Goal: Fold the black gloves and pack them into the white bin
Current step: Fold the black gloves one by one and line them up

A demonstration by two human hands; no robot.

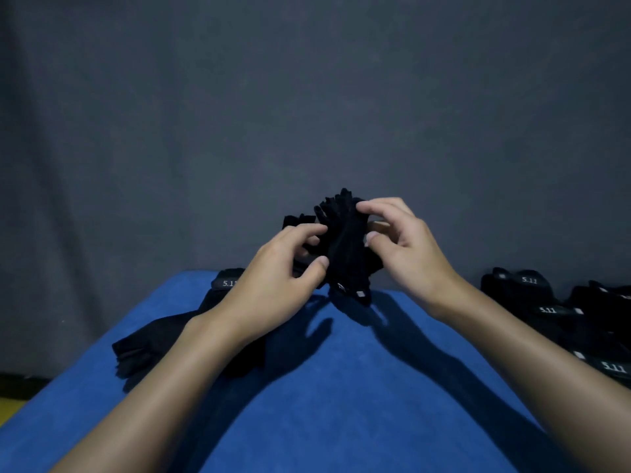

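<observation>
Both hands hold a pair of black gloves (pixel 345 244) upright above the far edge of the blue table (pixel 324 387), fingertips pointing up and cuffs hanging down. My left hand (pixel 280 278) pinches the gloves' left side between thumb and fingers. My right hand (pixel 399 240) grips their right side near the top. More black gloves (pixel 164 346) lie flat on the table under my left forearm, one cuff marked 5.11. No white bin is in view.
A pile of black gloves with 5.11 labels (pixel 563 315) sits at the table's right edge. A grey fabric backdrop (pixel 307 97) hangs behind the table. A strip of yellow floor (pixel 8 409) shows at the lower left.
</observation>
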